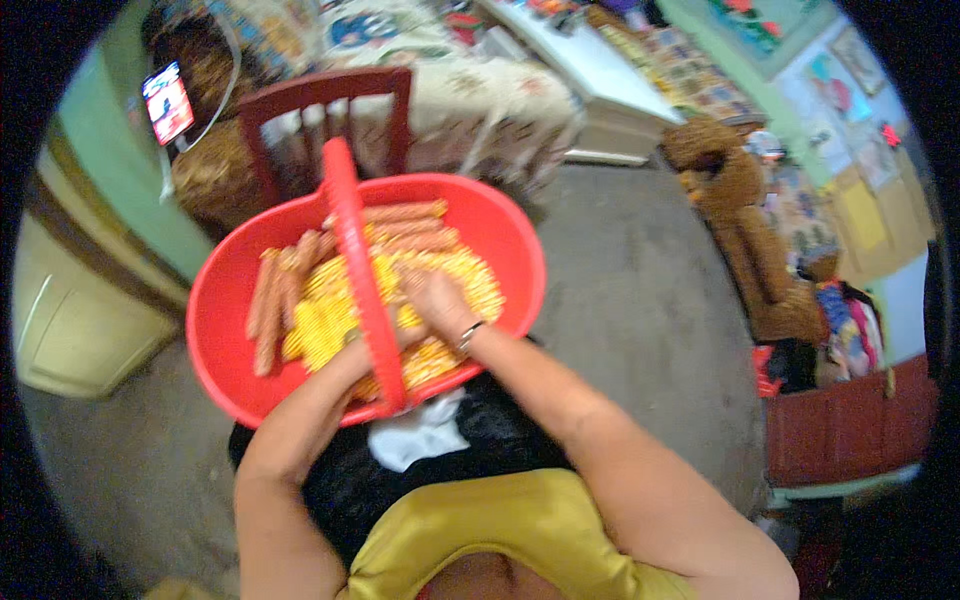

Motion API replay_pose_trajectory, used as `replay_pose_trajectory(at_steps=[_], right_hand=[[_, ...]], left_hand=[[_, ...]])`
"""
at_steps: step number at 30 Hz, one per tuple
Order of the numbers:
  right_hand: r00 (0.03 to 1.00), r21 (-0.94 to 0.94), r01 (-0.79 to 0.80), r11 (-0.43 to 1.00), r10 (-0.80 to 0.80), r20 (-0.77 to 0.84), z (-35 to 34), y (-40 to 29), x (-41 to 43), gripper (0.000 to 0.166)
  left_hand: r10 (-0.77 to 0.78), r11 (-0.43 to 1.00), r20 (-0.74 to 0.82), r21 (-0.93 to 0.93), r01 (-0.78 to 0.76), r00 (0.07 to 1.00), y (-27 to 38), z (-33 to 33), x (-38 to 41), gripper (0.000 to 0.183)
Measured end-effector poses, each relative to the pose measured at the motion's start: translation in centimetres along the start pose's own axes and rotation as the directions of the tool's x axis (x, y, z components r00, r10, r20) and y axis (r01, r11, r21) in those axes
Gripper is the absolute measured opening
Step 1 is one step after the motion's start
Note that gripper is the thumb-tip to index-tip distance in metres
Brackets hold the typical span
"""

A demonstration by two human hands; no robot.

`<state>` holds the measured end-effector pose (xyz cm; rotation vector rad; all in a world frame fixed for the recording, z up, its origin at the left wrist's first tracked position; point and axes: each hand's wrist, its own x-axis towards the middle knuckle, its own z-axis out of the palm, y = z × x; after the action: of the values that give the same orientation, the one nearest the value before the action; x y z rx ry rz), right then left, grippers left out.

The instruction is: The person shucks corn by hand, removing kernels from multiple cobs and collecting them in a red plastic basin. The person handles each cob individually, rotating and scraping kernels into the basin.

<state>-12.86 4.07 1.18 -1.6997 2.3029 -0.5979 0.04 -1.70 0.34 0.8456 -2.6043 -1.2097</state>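
A red plastic basket (517,240) with an upright handle (360,277) rests on the lap. Yellow corn cobs (319,326) with their kernels on lie in its middle, beside loose kernels (435,360). Bare reddish cobs (270,307) lie at the left, and more bare cobs (412,229) at the back. My right hand (435,296) is over the corn, right of the handle, blurred, with a bracelet at the wrist. My left hand (405,334) reaches in under the handle, partly hidden by it and by my right hand. What either hand grips is not clear.
Beyond the basket stand a dark red wooden chair (330,94) and a cloth-covered table (487,105). A lit phone (169,103) on a cable is at the upper left. A white cabinet (607,82) and a large brown teddy bear (750,240) are at the right, with concrete floor (630,262) between.
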Motion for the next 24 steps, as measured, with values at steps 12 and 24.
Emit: replay_pose_trajectory(at_steps=[12, 24], right_hand=[[0.939, 0.867, -0.325, 0.377, 0.237, 0.249, -4.8, -1.2, 0.3, 0.028], [0.998, 0.194, -0.069, 0.979, 0.068, 0.012, -4.0, -3.9, -1.7, 0.044]], left_hand=[[-0.297, 0.952, 0.37, 0.04, 0.304, 0.88, 0.4, -2.2, 0.5, 0.044], [0.009, 0.999, 0.149, -0.038, -0.004, 0.989, 0.7, -1.1, -0.2, 0.041]])
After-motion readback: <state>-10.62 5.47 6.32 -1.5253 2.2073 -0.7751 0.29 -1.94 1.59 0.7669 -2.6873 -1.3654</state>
